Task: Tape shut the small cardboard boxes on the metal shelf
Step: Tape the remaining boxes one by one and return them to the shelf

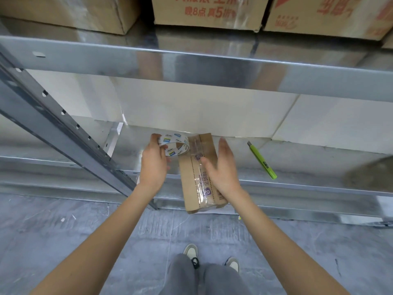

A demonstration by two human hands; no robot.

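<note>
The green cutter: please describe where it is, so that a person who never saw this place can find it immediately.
Look at the lower metal shelf, below the level with the big printed cartons. To the right of the small cardboard box under the person's right hand, the green cutter lies flat on bare metal, apart from the box. It is the only bright lime-green, slim, stick-shaped thing there.

The right hand (221, 167) covers part of the small cardboard box (200, 177); its purple print is unreadable. Large cartons (208, 11) above are cropped by the frame's top edge.
</note>
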